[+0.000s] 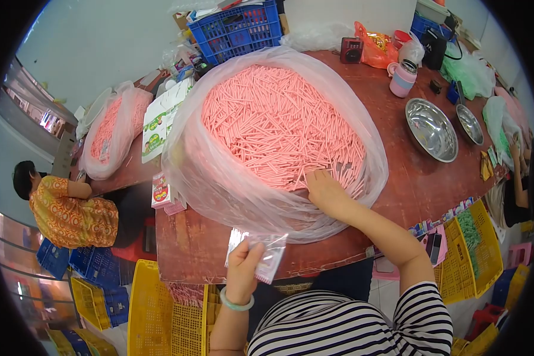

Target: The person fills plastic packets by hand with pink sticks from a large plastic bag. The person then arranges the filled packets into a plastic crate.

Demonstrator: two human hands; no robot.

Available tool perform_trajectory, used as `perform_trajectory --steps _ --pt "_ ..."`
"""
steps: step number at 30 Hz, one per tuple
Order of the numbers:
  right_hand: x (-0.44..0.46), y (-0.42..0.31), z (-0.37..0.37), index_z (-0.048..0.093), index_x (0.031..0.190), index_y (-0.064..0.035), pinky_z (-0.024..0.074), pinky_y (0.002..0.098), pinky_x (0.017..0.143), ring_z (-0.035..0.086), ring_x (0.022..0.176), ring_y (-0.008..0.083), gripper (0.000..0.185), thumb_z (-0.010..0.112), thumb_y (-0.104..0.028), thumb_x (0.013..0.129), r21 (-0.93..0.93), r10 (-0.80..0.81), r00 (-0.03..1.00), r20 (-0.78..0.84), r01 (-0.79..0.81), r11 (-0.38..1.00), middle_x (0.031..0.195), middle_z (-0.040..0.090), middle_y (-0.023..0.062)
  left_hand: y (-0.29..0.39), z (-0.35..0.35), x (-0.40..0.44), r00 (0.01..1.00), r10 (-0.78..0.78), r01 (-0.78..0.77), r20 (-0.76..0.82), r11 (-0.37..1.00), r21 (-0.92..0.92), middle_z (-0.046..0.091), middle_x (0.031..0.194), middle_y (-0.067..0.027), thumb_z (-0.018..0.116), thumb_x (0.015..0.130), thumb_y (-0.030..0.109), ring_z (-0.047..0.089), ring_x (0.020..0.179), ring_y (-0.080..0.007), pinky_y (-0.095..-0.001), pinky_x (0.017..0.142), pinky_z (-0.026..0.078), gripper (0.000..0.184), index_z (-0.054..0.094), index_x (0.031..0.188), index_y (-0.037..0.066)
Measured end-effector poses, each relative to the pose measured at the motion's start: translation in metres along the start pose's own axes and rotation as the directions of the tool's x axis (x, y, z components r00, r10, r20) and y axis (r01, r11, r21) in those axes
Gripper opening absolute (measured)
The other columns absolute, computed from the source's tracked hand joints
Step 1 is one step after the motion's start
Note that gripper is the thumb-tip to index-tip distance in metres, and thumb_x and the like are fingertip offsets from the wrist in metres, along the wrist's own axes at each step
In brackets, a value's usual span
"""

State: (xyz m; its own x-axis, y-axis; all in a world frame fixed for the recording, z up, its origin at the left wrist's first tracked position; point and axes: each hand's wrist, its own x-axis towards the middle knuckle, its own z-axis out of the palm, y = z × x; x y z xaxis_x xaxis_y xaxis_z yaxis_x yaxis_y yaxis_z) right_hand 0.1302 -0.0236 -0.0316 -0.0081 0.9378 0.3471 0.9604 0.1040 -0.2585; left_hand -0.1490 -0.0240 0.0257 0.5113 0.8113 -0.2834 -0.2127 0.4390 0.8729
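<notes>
A large clear plastic bag (190,184) lies open on the red table (187,246), filled with thin pink sticks (273,113). My right hand (324,190) reaches over the bag's near edge into the sticks, fingers bent down among them; the fingertips are partly hidden. Near the table's front edge, my left hand (244,268) is closed on a clear plastic packet (271,259) with printed parts. A green bangle circles the left wrist.
Boxes (163,193) and printed cards (154,133) lie left of the bag. Metal bowls (431,130), a pink bottle (402,80) and a radio (350,51) stand right. Yellow crates (142,314) are below. A seated person (71,210) is left; another person's arm (519,178) shows far right.
</notes>
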Motion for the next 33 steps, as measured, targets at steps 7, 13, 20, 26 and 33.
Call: perform_trajectory --steps 7,13,20,26,33 --pt "-0.004 0.025 -0.003 0.05 0.09 0.0057 0.0458 0.0454 0.07 0.06 0.081 0.0373 0.02 0.061 -0.008 0.08 0.602 0.277 0.961 0.03 -0.239 0.762 0.084 0.062 0.0209 -0.022 0.041 0.034 0.984 -0.06 0.062 0.167 0.998 -0.007 0.066 0.096 -0.003 0.061 0.09 0.003 0.06 0.081 -0.0065 -0.0215 0.072 0.049 0.018 0.061 0.108 0.0" --pt "-0.002 0.049 -0.026 0.062 0.093 -0.004 0.0491 0.024 0.067 0.06 0.073 0.0119 0.023 0.056 -0.026 0.097 0.87 0.454 0.769 0.451 -0.492 -0.031 0.078 0.063 0.0043 -0.041 0.054 0.063 0.956 0.098 -0.189 0.278 0.927 0.323 0.062 0.085 -0.0026 0.061 0.092 0.014 0.053 0.073 -0.0067 -0.0223 0.067 0.044 0.017 0.061 0.104 0.002" --pt "0.007 0.035 -0.055 0.064 0.095 -0.0021 0.0366 0.0413 0.105 0.051 0.122 0.0279 0.038 0.048 -0.037 0.098 0.957 0.41 0.866 0.285 -0.231 -0.177 0.119 0.062 0.0201 -0.04 0.071 0.079 0.939 0.179 -0.303 0.294 0.834 0.461 0.058 0.075 -0.0055 0.062 0.091 0.012 0.051 0.069 -0.0099 -0.0265 0.062 0.042 0.014 0.063 0.091 -0.002" --pt "0.014 0.022 -0.08 0.062 0.101 -0.0034 0.0281 0.0435 0.111 0.045 0.129 0.0318 0.041 0.044 -0.04 0.099 0.982 0.272 0.947 0.169 -0.138 -0.127 0.129 0.056 0.0196 -0.046 0.076 0.088 0.913 0.269 -0.389 0.306 0.798 0.461 0.054 0.074 -0.0078 0.06 0.092 0.012 0.05 0.066 -0.0149 -0.0273 0.061 0.04 0.016 0.061 0.09 -0.004" --pt "0.01 0.014 -0.072 0.06 0.109 0.0019 0.0382 0.0417 0.105 0.056 0.116 0.0287 0.046 0.042 -0.039 0.1 0.957 0.048 0.991 0.124 -0.107 -0.268 0.114 0.063 0.0198 -0.047 0.079 0.093 0.893 0.278 -0.42 0.355 0.798 0.432 0.055 0.075 -0.0082 0.058 0.093 0.011 0.051 0.067 -0.0172 -0.0279 0.063 0.041 0.015 0.061 0.09 -0.004"
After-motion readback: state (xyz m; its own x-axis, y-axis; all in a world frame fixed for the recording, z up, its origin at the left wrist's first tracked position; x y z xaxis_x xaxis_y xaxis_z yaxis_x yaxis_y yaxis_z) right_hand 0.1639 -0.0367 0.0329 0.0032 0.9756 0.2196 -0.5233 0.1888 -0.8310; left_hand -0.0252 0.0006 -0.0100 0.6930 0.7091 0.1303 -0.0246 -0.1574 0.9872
